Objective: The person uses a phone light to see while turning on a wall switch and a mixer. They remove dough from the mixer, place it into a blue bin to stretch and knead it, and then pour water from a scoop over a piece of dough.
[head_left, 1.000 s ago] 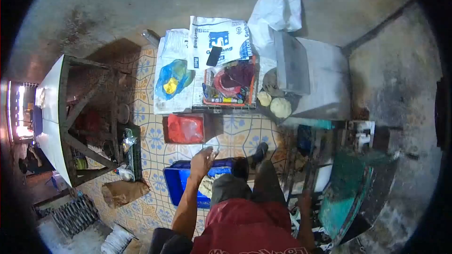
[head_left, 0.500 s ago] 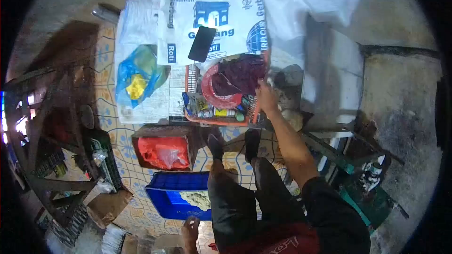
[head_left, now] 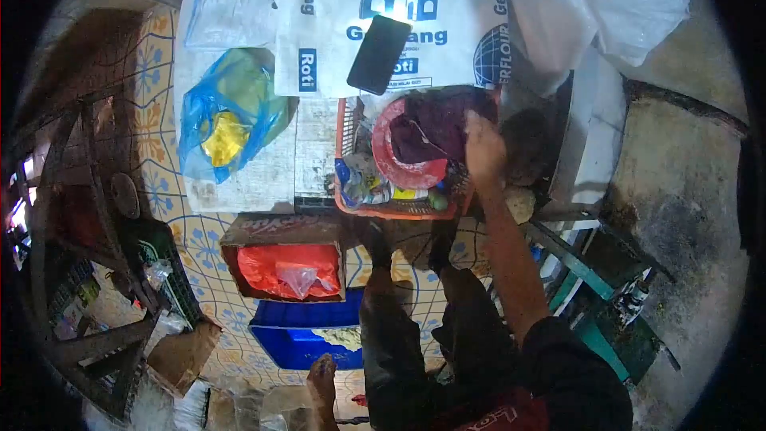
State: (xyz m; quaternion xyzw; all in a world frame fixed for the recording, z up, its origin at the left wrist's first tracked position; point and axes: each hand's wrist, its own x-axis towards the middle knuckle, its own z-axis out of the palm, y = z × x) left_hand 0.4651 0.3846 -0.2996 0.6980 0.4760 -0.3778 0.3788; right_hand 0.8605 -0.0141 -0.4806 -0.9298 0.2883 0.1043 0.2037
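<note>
My right hand (head_left: 486, 150) is at the right side of an orange plastic basket (head_left: 375, 211), its fingers closed at the edge of a dark purple cloth (head_left: 427, 132). The cloth lies bunched over a red round dish (head_left: 391, 164) dusted with white, inside the basket. Small packets and bottles lie below the dish. Lower down, my left hand (head_left: 322, 377) hangs near the blue crate (head_left: 291, 355), fingers curled together with nothing visible in them. Pale material (head_left: 341, 338) sits in that crate.
A black phone (head_left: 379, 54) lies on a printed white flour sack (head_left: 463, 4) behind the basket. To the left is a blue plastic bag (head_left: 251, 100) with a yellow packet. A cardboard box (head_left: 279, 230) holding red plastic stands on the tiled floor. Green metal framework (head_left: 562, 247) is at right.
The view has shifted closer to the table, so the basket and sack appear larger and further right. My right hand has moved slightly further over the cloth. My left hand stays low by the crate.
</note>
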